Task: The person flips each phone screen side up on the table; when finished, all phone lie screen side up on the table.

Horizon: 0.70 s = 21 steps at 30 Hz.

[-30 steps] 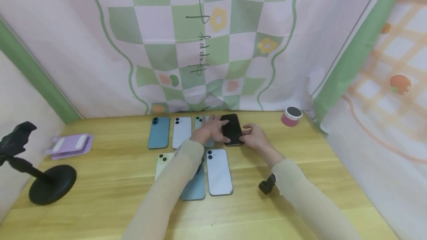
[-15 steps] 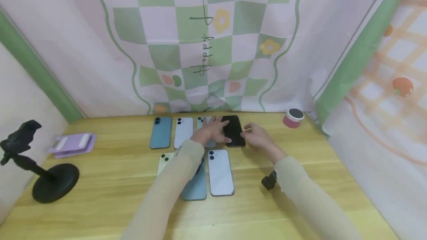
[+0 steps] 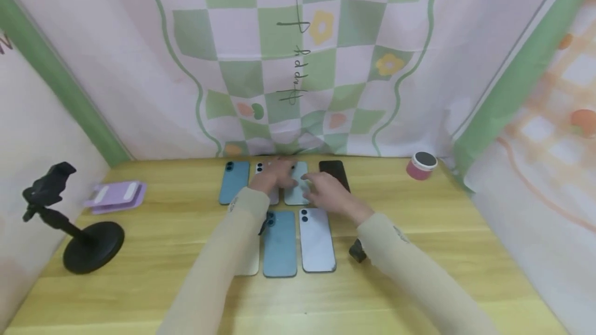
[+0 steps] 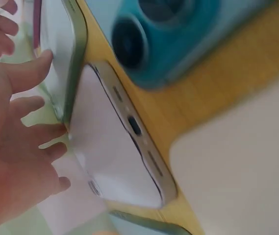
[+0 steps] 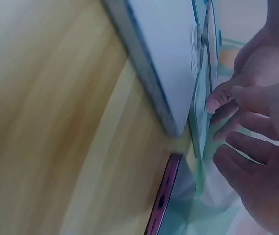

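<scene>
Sleeves (image 3: 209, 268) in cream cross the near part of the wooden bench (image 3: 372, 309) from left and right. Next comes the near row, left to right: a pale yellow phone (image 3: 251, 262) half hidden by the left sleeve, a near blue phone (image 3: 280, 247) and a near white phone (image 3: 318, 242), all back up. A small black camera (image 3: 357, 251) is strapped to the right wrist. Well to the left stand a black stand (image 3: 93, 252) and, farther off, a purple holder (image 3: 118, 195).

Beyond lies the far row: far blue phone (image 3: 234, 182), far white phone (image 4: 114, 147), pale green phone (image 3: 293, 199), then a black phone (image 3: 334, 169) slightly apart. The left hand (image 3: 276, 174) spreads its fingers over the far white phone toward the pale green one; the right hand (image 3: 329, 192) has loosely bent fingers at the latter's right side. Neither grips anything; contact is unclear. The step in hand looks like both hands closing in on the pale green phone. The next move calls for light fingertips on its long edges, sparing its neighbours. A pink jar (image 3: 420, 168) sits far right, before a checked curtain (image 3: 321, 76).
</scene>
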Tool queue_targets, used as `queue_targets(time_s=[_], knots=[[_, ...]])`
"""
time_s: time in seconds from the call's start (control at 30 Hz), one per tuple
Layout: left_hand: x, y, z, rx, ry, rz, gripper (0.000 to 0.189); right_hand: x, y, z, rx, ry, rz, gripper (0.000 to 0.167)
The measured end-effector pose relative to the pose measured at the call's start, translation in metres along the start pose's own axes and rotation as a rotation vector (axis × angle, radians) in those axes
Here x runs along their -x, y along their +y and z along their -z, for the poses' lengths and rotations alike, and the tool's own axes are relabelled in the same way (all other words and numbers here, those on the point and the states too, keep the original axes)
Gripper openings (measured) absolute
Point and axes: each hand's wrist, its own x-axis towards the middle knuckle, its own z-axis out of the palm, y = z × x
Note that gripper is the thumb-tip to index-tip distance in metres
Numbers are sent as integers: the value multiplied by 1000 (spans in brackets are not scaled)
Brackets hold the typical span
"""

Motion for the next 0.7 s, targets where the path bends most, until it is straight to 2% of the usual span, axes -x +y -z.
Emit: queue_targets(time_s=[0.2,0.3,0.47,0.6,0.7], knots=[[2,-9,2,47,-5,-3,76,-10,-8,-10,22,-98,30,45],[0,-10,2,49,7,-12,79,-10,-9,-10,64,-117,33,47],[-4,-9,-1,79,40,-4,80,-11,-9,-13,147,-105,32,47],[-6,-7,-3,117,96,19,66,-13,-9,-20,187,-80,64,34],[-7,-6,-3,210,137,70,58,-15,-10,-24,190,-74,82,27]])
